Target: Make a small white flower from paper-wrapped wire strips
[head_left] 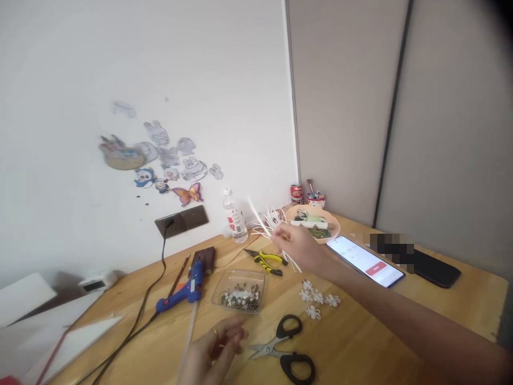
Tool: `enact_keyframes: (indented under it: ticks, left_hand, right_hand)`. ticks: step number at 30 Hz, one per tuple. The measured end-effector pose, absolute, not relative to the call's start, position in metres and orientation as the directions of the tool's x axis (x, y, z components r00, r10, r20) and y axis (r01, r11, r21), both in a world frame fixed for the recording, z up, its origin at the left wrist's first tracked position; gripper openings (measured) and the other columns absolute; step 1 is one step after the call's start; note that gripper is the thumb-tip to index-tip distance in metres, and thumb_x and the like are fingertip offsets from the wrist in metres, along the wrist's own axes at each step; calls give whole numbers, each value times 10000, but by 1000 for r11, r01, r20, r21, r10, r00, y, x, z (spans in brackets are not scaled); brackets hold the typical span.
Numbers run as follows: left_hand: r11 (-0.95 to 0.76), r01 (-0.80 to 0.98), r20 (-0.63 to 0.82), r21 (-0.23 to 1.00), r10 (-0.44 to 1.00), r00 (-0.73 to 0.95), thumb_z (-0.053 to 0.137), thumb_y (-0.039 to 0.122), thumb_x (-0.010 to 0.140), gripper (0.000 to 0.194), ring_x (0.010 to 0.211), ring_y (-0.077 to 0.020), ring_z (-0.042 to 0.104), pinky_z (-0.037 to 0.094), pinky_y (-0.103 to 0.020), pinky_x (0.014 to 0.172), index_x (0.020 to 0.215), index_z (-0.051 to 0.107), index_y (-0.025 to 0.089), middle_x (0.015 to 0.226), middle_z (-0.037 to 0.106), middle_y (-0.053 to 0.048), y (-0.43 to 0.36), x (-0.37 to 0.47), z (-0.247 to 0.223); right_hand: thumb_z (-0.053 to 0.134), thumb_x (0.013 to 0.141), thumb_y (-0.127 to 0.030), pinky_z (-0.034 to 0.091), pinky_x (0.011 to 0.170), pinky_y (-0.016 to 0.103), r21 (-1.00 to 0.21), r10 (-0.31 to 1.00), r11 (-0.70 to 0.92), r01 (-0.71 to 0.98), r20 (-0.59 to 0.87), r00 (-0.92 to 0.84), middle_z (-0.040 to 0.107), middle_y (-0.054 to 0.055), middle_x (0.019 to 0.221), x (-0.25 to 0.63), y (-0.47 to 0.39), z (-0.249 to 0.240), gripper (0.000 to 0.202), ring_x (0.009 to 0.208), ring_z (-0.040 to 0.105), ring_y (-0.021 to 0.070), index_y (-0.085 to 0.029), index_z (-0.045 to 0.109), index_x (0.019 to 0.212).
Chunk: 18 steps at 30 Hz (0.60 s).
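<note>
My right hand (298, 247) reaches over the table with its fingers closed on a thin white strip (258, 214), which looks like a pipe cleaner and sticks up to the left. More white strips (274, 216) lie in a loose bundle behind it. In the foreground my left hand (218, 347), wearing a ring, has its fingers curled together; whatever may be between them is too small to make out. Beside its fingertips lie black-handled scissors (276, 347) with spread blades. Several small white flower shapes (316, 297) rest on the table under my right forearm.
A clear box of beads (240, 291) sits mid-table, with yellow-black pliers (266, 261) behind. Left of it is a blue glue gun (186, 291) with its cable. A bottle (235, 219), can (296, 193), pink plate (334, 222) and lit phone (364, 259) stand or lie farther back.
</note>
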<state>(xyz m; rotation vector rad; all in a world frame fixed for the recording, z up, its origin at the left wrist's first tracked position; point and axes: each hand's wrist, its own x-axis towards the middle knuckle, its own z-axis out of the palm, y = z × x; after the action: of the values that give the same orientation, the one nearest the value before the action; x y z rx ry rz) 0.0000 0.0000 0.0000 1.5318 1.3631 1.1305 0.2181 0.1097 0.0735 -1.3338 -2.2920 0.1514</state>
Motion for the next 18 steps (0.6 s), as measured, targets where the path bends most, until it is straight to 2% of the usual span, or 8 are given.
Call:
enact_keyframes:
  ticks: [2,4,6,8,10,13,16,18]
  left_hand:
    - [-53,185,65,981,996,-63,606,383,719,311,639,-164,641,525,-255,621,927,684,166,774,729,-54,3,3,11]
    - [2,77,8,997,991,-131,593,398,730,329,578,-131,606,518,-243,585,932,685,154,785,725,-55,7,5,24]
    - [47,-20,-50,999,983,-174,624,377,713,300,541,-106,576,496,-199,526,855,706,127,734,710,-51,9,5,35]
    - [78,-109,-99,991,975,-199,690,316,658,243,477,-76,533,463,-155,459,777,717,105,646,687,-30,9,4,41]
    - [102,-192,-146,976,962,-232,711,240,638,183,448,-60,518,451,-131,432,755,718,100,617,679,-22,8,1,43]
    - [129,-292,-223,948,922,-318,626,120,712,103,476,-68,574,489,-123,454,760,714,98,652,700,-47,10,-10,41]
    - [84,-350,-241,933,869,-433,490,44,794,218,566,-89,641,539,-139,529,767,699,101,707,715,-65,20,-29,36]
    - [36,-373,-234,927,833,-501,486,48,807,209,595,-82,650,540,-118,537,784,684,109,716,709,-44,27,-45,32]
  right_hand:
    - [467,879,-276,489,632,299,-269,754,628,730,444,-484,587,33,897,205,81,64,202,719,579,128,-130,538,998]
    - [403,877,-165,426,527,247,-171,618,750,639,525,-585,576,-11,683,192,55,54,160,573,531,107,-146,556,833]
    - [417,821,-128,348,463,253,-39,443,856,515,570,-692,557,-13,640,182,34,46,175,557,497,123,-175,537,702]
    - [395,809,-123,239,399,281,61,334,887,458,599,-728,531,2,595,175,22,41,221,509,448,139,-182,503,626]
    - [390,792,-96,172,392,295,125,286,881,457,628,-724,511,15,573,172,19,39,225,497,419,151,-179,489,608]
    - [382,773,-61,152,408,292,165,263,863,478,661,-703,499,28,575,174,22,38,214,511,403,156,-169,486,621]
    - [381,762,-47,150,423,286,172,253,857,486,682,-687,488,26,571,178,25,37,216,514,380,149,-169,464,604]
    - [394,760,-49,153,426,283,166,251,858,486,690,-679,480,17,567,179,25,35,213,516,372,143,-169,455,595]
